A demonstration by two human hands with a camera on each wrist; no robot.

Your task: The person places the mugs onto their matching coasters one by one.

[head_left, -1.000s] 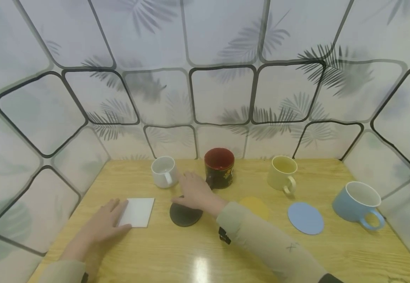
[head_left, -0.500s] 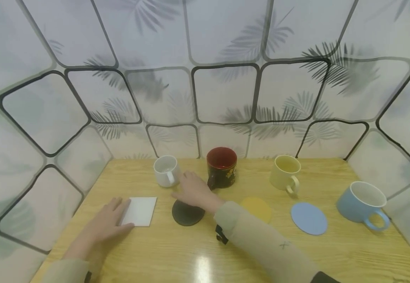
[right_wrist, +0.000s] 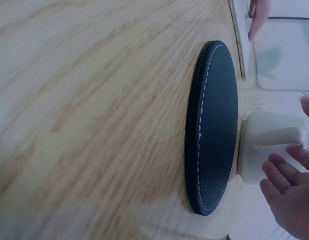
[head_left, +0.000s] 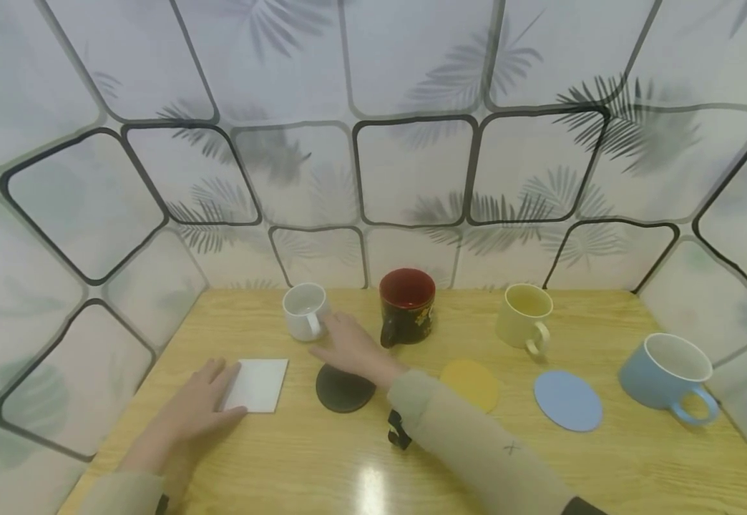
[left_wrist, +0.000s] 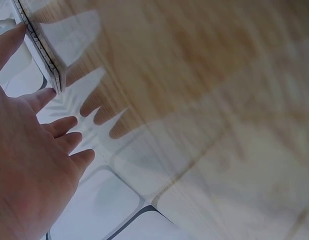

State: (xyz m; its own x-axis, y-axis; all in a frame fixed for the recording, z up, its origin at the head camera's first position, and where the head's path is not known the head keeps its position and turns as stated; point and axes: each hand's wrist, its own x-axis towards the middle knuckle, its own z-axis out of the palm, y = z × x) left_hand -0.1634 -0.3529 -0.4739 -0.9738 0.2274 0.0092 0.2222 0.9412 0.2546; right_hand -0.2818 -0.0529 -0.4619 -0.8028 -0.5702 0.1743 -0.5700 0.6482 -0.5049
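Observation:
In the head view my left hand point(head_left: 189, 404) rests at the left side of a white square coaster point(head_left: 259, 386), thumb and index fingertip at its edges. The left wrist view has the coaster point(left_wrist: 42, 50) edge-on beside those fingertips. My right hand point(head_left: 355, 349) reaches over the back of a round black coaster point(head_left: 345, 395) towards a white mug point(head_left: 298, 323). Seen from the right wrist, the fingers are loosely bent and the index fingertip overlaps the handle of the mug point(right_wrist: 262, 132). White stitching rings the black coaster point(right_wrist: 218, 130), which lies flat.
A black mug point(head_left: 406, 318) with a red inside stands just right of my right hand. Further right are a yellow mug point(head_left: 518, 318), a yellow coaster point(head_left: 470, 383), a blue coaster point(head_left: 568, 400) and a blue mug point(head_left: 660, 379). A patterned backdrop point(head_left: 412, 172) borders the wooden table point(head_left: 296, 465).
My right hand has shifted slightly towards the white mug, its thumb lifting away from the black coaster. My left hand stays at the white coaster. The head view has turned a little.

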